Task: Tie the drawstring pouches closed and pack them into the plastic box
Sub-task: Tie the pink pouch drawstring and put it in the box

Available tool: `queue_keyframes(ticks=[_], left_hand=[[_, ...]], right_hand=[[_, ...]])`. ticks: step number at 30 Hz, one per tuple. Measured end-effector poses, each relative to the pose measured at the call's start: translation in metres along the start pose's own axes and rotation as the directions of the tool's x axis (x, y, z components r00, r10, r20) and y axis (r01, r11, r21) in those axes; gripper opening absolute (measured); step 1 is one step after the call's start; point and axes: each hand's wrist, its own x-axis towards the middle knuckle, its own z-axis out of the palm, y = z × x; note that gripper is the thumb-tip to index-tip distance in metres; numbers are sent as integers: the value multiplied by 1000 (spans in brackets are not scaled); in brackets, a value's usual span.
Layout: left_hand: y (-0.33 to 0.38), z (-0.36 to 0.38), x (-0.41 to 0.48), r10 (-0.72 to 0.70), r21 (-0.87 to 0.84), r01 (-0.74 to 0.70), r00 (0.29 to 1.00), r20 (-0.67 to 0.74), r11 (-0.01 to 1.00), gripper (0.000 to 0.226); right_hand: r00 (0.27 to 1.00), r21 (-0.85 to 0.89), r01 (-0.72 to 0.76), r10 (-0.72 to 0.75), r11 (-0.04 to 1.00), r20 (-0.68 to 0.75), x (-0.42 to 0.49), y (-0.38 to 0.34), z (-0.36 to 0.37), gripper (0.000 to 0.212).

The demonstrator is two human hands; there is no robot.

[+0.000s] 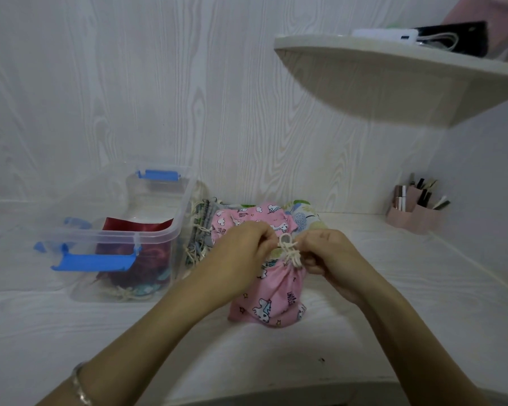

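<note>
**knotty_k:** So where's the pouch sitting right now?

**box_lurker:** The pink unicorn pouch (pixel 272 294) is standing upright on the white table (pixel 276 361), near the middle and just right of the clear plastic box (pixel 159 233). Both hands are working at its neck. The left hand (pixel 244 247) is pinching the cream drawstring (pixel 289 251) from the left and the right hand (pixel 326 254) is pinching it from the right. Fingers are curling in tight on both, nothing spread wide. A small loop is poking up between them, so I'm guessing the person is pulling a knot or bow snug.

**knotty_k:** How's it going to handle once it's tied?

**box_lurker:** It's looking like soft, light, floppy cotton. It's bulging a bit low down, so something is probably sitting inside, but I can't tell what. I'm not expecting it to slip or break. I'm thinking the cinched neck just under the knot is the best place to grab, or 1 hand going round the body. Lifting by 1 loose cord end is risking undoing the bow.

**knotty_k:** And the box?

**box_lurker:** It's sitting open on the left, blue latch (pixel 94 262) facing the near side. 1 dark red pouch (pixel 135 227) is lying inside with more fabric under it, and I can't tell how many. A pile of other pouches (pixel 258 213) is waiting on the far side, just behind the hands, so plenty is looking left to do.
</note>
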Motion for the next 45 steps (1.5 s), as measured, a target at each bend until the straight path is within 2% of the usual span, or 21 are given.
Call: queue_keyframes(ticks=[4,7,11,16,20,24,27,29,30,31,33,34,36,37,38,39,40,41,42,43,45], left_hand=[[-10,-1,0,-117,-155,121,993,32,980,21],[-13,-1,2,-150,-253,169,984,93,953,24],[-13,2,3,-170,-242,175,985,42,955,24],[-15,6,2,-218,-299,210,976,9,931,26],[-17,6,-1,-195,-238,194,981,19,952,27],[-19,9,-3,-204,-233,202,979,15,951,27],[-21,8,1,-240,-303,222,970,-23,927,22],[-23,6,5,-254,-333,237,967,-6,913,21],[-23,6,6,-253,-336,242,967,11,910,20],[-23,6,6,-252,-338,243,968,19,909,17],[-19,8,4,-261,-322,229,963,-60,919,9],[-15,7,0,-272,-303,212,947,-172,929,12],[-5,1,-8,-267,-284,167,893,-363,944,13],[0,-5,-11,-298,-305,202,902,-313,931,28],[5,-11,-12,-364,-352,303,924,-122,886,48],[8,-14,-12,-434,-390,472,881,188,791,70],[7,-16,-11,-443,-391,651,744,501,651,90],[5,-15,-7,-378,-384,782,589,715,492,105],[3,-13,-3,-291,-395,853,495,818,342,113],[1,-10,2,-217,-432,874,477,852,223,116],[2,-7,13,-115,-539,842,539,834,35,111]], right_hand=[[995,-314,87,-99,946,-23,-4,-8,-14,16],[994,-296,101,-106,950,0,-6,-12,-20,17],[996,-330,76,-84,941,-10,-8,-12,-26,17],[996,-395,37,-1,918,89,-11,-18,-33,26],[988,-579,89,3,811,156,-12,-25,-37,19],[987,-645,101,7,757,163,-8,-28,-37,21],[982,-546,125,-25,829,187,-4,-24,-34,8],[943,-410,115,30,905,332,-2,-16,-28,53],[930,-420,112,54,900,363,-2,-11,-22,68],[930,-446,132,45,885,364,-1,-7,-15,72],[957,-426,162,-36,890,288,6,-1,-4,50],[971,-383,163,-79,909,226,10,1,-2,38],[986,-324,147,-113,935,120,16,3,-3,31],[989,-314,142,-118,939,94,18,4,-5,29],[988,-312,148,-130,938,80,20,3,-5,25],[987,-312,162,-147,936,71,21,2,-5,23],[984,-311,178,-166,934,64,21,-1,-4,22],[980,-307,201,-193,930,58,21,-5,-3,20],[974,-308,226,-222,924,49,20,-9,-1,20],[966,-309,254,-254,916,43,18,-15,0,19],[947,-294,316,-320,902,34,13,-28,1,17]])
